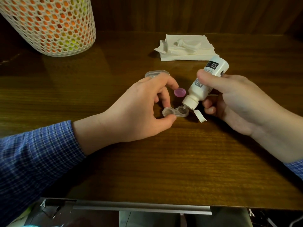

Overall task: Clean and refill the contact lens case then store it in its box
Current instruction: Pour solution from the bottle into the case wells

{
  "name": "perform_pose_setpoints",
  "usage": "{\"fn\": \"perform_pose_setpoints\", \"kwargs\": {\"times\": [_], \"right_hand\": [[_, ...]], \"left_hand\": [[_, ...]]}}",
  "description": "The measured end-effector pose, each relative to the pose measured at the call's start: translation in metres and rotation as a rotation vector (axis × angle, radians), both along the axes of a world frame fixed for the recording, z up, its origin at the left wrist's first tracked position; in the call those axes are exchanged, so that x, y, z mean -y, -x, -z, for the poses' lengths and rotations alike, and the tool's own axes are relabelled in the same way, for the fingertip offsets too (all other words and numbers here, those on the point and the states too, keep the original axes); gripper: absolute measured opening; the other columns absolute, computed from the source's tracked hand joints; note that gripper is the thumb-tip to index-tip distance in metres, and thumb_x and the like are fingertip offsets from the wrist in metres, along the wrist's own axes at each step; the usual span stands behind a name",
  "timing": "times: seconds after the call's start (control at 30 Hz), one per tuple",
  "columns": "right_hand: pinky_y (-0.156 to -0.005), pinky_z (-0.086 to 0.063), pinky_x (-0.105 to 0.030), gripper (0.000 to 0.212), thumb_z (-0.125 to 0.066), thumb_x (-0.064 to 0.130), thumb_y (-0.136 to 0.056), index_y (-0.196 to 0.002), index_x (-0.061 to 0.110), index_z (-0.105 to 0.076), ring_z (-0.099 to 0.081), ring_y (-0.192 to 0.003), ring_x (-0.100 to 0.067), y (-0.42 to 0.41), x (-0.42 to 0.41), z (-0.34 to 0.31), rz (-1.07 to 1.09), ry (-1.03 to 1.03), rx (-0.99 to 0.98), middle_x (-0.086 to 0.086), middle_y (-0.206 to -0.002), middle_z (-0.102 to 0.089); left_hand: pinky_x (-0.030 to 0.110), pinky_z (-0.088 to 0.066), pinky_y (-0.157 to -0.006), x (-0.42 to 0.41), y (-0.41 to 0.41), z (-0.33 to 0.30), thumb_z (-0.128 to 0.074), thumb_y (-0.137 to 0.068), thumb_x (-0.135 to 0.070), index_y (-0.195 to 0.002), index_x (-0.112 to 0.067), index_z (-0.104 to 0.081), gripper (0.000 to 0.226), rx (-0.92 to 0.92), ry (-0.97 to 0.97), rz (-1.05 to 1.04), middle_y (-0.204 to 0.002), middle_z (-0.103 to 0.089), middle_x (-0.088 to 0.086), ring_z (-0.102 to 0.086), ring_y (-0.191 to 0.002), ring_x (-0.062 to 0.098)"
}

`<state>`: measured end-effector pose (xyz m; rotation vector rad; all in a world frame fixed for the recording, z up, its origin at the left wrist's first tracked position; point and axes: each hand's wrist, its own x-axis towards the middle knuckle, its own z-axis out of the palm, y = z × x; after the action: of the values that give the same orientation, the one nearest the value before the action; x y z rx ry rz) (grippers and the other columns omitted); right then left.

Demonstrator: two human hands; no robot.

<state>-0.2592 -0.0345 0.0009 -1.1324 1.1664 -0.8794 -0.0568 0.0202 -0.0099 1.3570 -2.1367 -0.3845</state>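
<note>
A clear two-well contact lens case (175, 112) lies uncapped on the wooden table (164, 161). My left hand (139, 108) pinches its left well between thumb and fingers. My right hand (232, 102) grips a white solution bottle (206, 82), tipped nozzle-down over the case's right well. The bottle's flip cap (199, 115) hangs open beside the case. A pink lens-case cap (180, 92) rests just behind the case. A clear plastic box (155, 73) sits partly hidden behind my left hand.
A stack of white tissues (186, 48) lies at the back of the table. A white perforated basket (49, 25) with orange and yellow contents stands at the back left. The table's front edge (147, 204) runs near my body.
</note>
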Motion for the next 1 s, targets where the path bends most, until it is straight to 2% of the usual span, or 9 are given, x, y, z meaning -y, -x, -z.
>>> {"fn": "perform_pose_setpoints", "kwargs": {"times": [0.23,0.57,1.0], "right_hand": [[-0.04,-0.042,-0.018,0.026,-0.074,0.038,-0.089,-0.103,0.017,-0.069,-0.053,-0.046,-0.006,-0.0006,-0.0006,-0.0012,0.003,0.003,0.002,0.008,-0.063,-0.069],[-0.041,-0.042,-0.018,0.024,-0.073,0.038,-0.088,-0.101,0.018,-0.071,-0.053,-0.047,-0.005,-0.0012,-0.0029,-0.0032,-0.009,-0.006,0.008,0.007,-0.064,-0.069],[-0.041,-0.042,-0.018,0.024,-0.073,0.036,-0.089,-0.104,0.017,-0.069,-0.053,-0.048,-0.006,-0.0015,-0.0029,-0.0053,-0.005,-0.026,0.03,0.006,-0.065,-0.069]], "left_hand": [[0.025,-0.051,-0.093,0.0009,-0.0015,-0.0004,-0.081,-0.083,-0.031,-0.132,-0.017,-0.057,0.056,-0.024,0.005,0.0,-0.088,-0.073,-0.014,-0.068,-0.092,0.002],[0.028,-0.053,-0.093,0.0005,-0.0014,-0.0014,-0.082,-0.082,-0.032,-0.133,-0.016,-0.057,0.059,-0.033,-0.013,0.004,-0.088,-0.074,-0.014,-0.071,-0.091,0.003],[0.019,-0.052,-0.091,0.0017,-0.0026,-0.001,-0.083,-0.082,-0.031,-0.132,-0.016,-0.058,0.058,-0.037,-0.009,-0.003,-0.089,-0.075,-0.014,-0.07,-0.092,0.001]]}}
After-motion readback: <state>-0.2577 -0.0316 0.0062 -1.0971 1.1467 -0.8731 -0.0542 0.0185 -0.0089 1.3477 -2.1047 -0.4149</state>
